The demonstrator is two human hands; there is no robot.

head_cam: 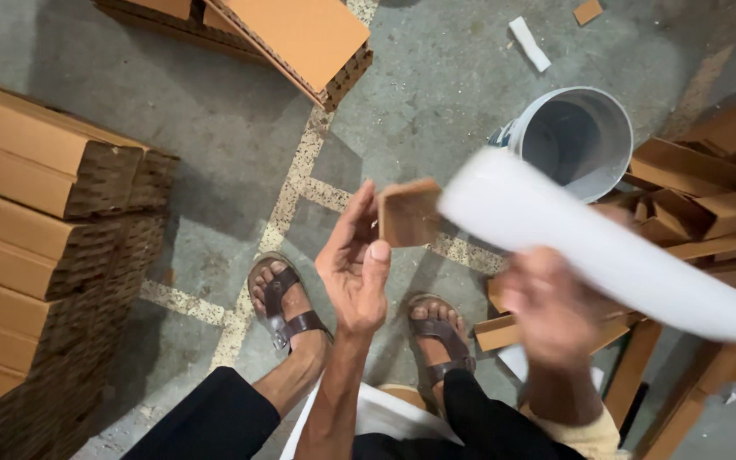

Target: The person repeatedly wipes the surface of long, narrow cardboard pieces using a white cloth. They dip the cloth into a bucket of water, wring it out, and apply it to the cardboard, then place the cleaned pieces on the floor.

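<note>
Cardboard piece [409, 213], small and brown, is held up in the left hand [353, 268], with the fingers behind it and the thumb in front, above the floor [215, 128] between the two sandalled feet. Largest around it are the stacks of corrugated board [36, 247] at the left edge of the floor and another stack [300, 38] at the top. A white foam sheet [606, 247], blurred, is gripped by the right hand [551, 311]; its long axis runs from the cardboard piece down to the right. The sheet's upper end is just beside the piece. A white bucket [577, 136] stands behind, near loose cardboard strips [709, 204].
</note>
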